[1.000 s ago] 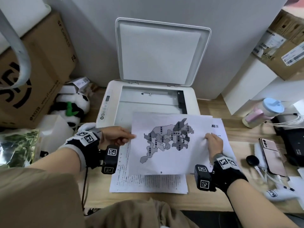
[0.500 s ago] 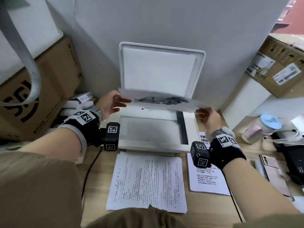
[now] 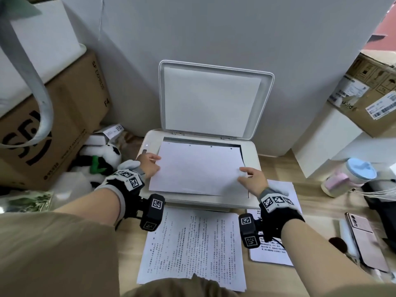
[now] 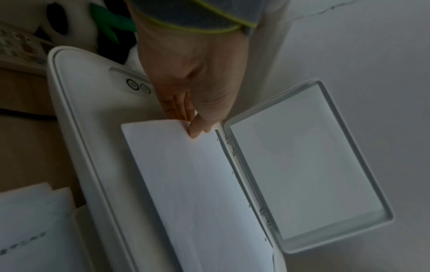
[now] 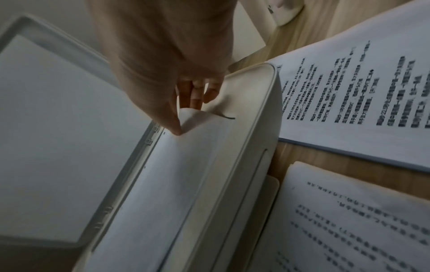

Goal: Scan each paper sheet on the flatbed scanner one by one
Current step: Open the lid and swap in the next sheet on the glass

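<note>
White sheet (image 3: 198,168) now down on the scanner (image 3: 252,189) glass, blank side up, slightly skewed, far edge close to the hinge. Half a second back: same sheet up in the air above the glass, map print showing at its edge; a second back, still low over the desk with the map facing up. Left hand (image 3: 149,166) pinching the left edge, thumb on top and fingers underneath, so grip closed on the paper. Right hand (image 3: 252,181) doing the same at the right edge, thumb pressing the top, fingers tucked under, corner curled up a bit there. Lid (image 3: 214,99) standing open against the wall. Printed text stack (image 3: 192,249) lying on the desk (image 3: 317,215) in front of the scanner, another printed stack (image 3: 278,251) off to the right of it. Pink phone (image 3: 364,241) further right.
</note>
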